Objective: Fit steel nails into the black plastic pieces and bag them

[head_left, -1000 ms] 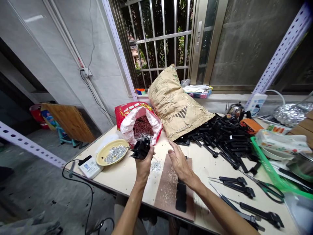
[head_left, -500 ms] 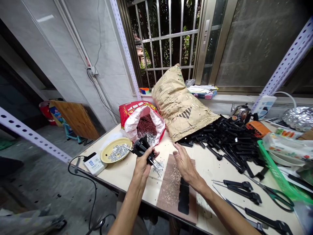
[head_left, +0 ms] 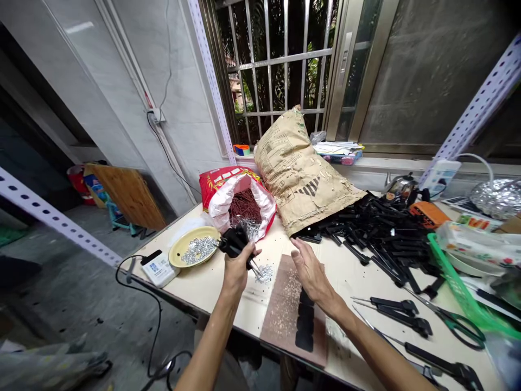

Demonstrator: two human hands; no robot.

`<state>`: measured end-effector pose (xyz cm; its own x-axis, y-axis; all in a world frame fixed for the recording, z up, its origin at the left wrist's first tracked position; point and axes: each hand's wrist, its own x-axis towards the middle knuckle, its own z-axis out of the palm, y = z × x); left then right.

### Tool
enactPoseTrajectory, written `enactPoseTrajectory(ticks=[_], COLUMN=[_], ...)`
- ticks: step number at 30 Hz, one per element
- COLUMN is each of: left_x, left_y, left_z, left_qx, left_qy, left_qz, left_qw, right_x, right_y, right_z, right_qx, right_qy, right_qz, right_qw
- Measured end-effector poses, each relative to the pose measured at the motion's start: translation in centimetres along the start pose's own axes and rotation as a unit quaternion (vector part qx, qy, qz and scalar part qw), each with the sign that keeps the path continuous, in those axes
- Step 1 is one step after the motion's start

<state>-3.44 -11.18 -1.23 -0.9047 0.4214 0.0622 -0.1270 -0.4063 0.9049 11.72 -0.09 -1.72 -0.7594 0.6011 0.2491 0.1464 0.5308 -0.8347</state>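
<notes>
My left hand (head_left: pixel 237 267) is closed around a bundle of black-handled tools (head_left: pixel 235 243), held up above the table with their thin metal shafts pointing down to the right. My right hand (head_left: pixel 310 271) hovers open beside it, fingers stretched, holding nothing, above a brown mat (head_left: pixel 285 309) strewn with small metal bits. A small heap of silvery metal pieces (head_left: pixel 265 273) lies on the table between both hands. A yellow dish (head_left: pixel 178 255) of the same silvery pieces sits to the left.
A red and white bag (head_left: pixel 222 187) of reddish rods and a tan paper sack (head_left: pixel 293 171) stand behind. Black plastic parts (head_left: pixel 378 228) pile at the right. Finished black-handled tools (head_left: pixel 401 312), green scissors (head_left: pixel 464 326), a green basket (head_left: pixel 451 277) and a white adapter (head_left: pixel 158 269) lie on the table (head_left: pixel 211 288).
My left hand has turned the bundle of tools, so the shafts now point down and right. My right hand stayed open beside it. The view shifted slightly.
</notes>
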Motion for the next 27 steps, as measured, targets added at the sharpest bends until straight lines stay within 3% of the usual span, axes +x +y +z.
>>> enactPoseTrajectory(ticks=[7,14,20,23,27], left_x=[-0.6,-0.6,-0.9,-1.1,-1.4], left_y=[-0.6,0.5,1.5,1.5,0.9], left_z=[-0.2,-0.1,0.7,1.1,1.5], left_qx=[0.105,0.102,0.104,0.047,-0.055], left_qy=[0.042,0.029,-0.044,-0.070,-0.061], left_qz=[0.013,0.081,0.107,0.047,-0.121], left_qw=[0.993,0.991,0.988,0.995,0.989], right_x=[-0.1,0.0,0.1,0.3,0.8], right_y=[0.5,1.8,2.6,2.1,0.5], right_z=[0.0,0.3,0.3,-0.1,-0.9], right_qx=[-0.002,-0.004,0.004,0.024,0.046], right_qy=[0.003,0.015,0.032,0.053,0.077], right_qz=[-0.011,-0.026,-0.035,-0.058,-0.094], right_qw=[1.000,1.000,0.999,0.997,0.992])
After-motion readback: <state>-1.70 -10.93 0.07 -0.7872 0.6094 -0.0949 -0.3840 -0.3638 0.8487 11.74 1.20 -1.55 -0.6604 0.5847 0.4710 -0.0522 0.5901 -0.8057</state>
